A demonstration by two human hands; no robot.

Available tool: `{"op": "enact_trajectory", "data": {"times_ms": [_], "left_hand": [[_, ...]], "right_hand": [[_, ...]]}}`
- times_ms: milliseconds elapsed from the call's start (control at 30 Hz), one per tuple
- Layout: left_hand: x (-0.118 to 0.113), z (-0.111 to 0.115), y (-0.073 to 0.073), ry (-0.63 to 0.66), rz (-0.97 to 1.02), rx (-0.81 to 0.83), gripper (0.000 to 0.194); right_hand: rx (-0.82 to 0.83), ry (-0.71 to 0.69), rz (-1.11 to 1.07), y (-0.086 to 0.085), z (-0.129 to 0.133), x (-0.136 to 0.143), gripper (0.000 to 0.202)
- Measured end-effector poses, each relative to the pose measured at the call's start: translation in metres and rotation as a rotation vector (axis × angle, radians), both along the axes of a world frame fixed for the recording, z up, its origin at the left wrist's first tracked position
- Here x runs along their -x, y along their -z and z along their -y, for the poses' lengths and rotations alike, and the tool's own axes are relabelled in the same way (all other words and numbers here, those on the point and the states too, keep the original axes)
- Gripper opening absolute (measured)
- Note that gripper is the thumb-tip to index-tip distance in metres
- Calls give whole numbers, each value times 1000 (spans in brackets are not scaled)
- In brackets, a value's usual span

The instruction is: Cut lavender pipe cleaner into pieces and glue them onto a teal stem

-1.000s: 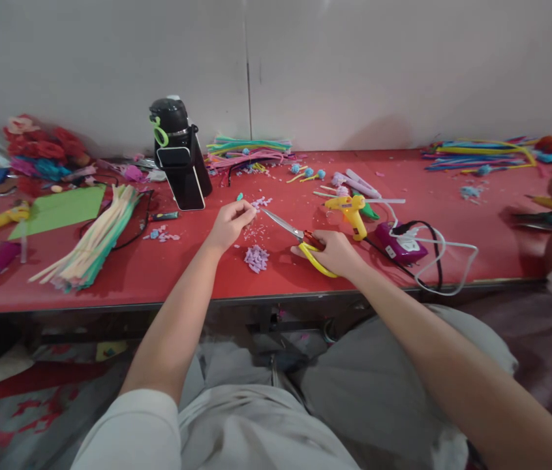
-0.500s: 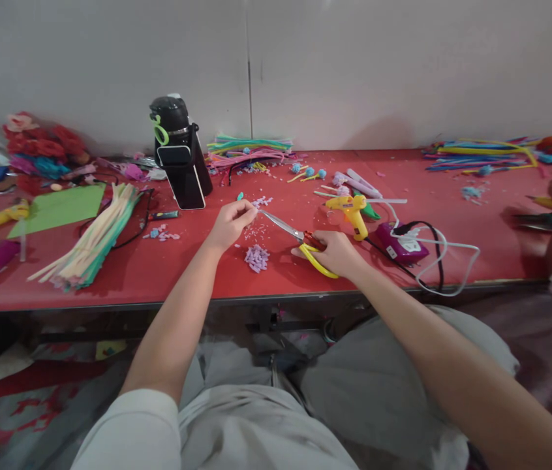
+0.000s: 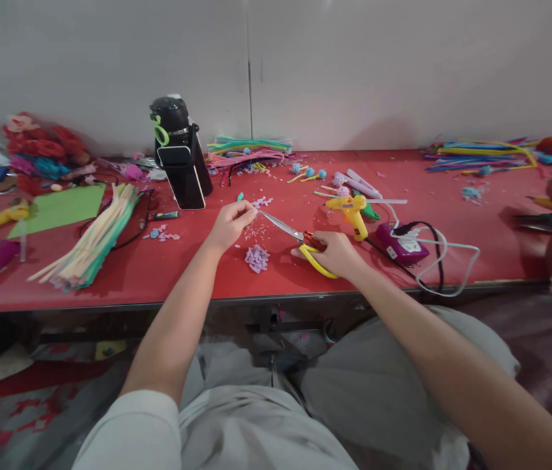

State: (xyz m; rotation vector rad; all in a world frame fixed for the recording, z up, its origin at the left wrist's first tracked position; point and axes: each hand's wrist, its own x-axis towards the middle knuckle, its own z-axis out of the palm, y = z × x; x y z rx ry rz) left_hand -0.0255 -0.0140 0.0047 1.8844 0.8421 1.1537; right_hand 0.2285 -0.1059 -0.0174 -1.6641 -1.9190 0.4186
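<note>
The right hand (image 3: 337,253) holds scissors (image 3: 282,225), tips by the left hand (image 3: 230,225), which is pinched narrow, its contents too small to tell. Purple bits (image 3: 256,259) lie heaped near the front edge of the tabletop (image 3: 283,282).

The scissors (image 3: 299,235) have slim silver blades, which look closed or nearly so, and handles in yellow and red. Held by those handles, they slant from the right of the pile of lilac snippets (image 3: 256,259) to a point beyond it, tips leading. Beside the tips, also beyond the pile, a tiny pale piece (image 3: 255,205) is pinched, its shape too small to make out. The snippets are short, chunky and loosely heaped.
</note>
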Motion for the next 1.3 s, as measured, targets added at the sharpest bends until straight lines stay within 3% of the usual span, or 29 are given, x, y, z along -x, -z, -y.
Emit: {"op": "enact_trajectory", "data": {"times_ms": [1300], "left_hand": [[0, 0, 0, 14, 11, 18, 27]], "right_hand": [[0, 21, -42, -4, 3, 1, 69]]}}
